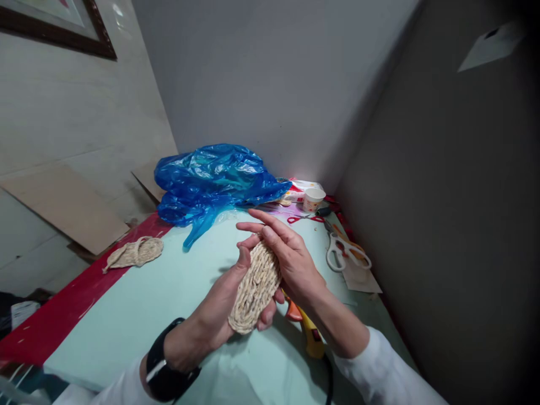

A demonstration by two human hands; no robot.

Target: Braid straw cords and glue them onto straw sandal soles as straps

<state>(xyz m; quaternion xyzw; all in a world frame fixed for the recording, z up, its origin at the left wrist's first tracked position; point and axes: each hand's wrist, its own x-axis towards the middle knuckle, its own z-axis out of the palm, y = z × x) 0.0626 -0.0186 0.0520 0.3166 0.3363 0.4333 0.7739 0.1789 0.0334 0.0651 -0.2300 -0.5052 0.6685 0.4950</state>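
Observation:
An oval sole of braided straw [256, 284] is held up above the table, tilted, between my two hands. My left hand [219, 306] supports it from the left and beneath, its fingertips showing past the sole's right edge. Across the top right edge lies my right hand [291, 253], thumb on the braid and some fingers stretched out to the upper left. Another straw piece with a strap [137, 253] rests at the table's left edge. Partly behind my right forearm is a yellow and orange tool [311, 332] with a black cord.
A blue plastic bag [215, 180] covers the table's back left. White-handled scissors [346, 253], red-handled scissors [301, 218] and a paper cup [313, 199] are at the back right. A grey wall rises close on the right. Cardboard [70, 208] leans at the left.

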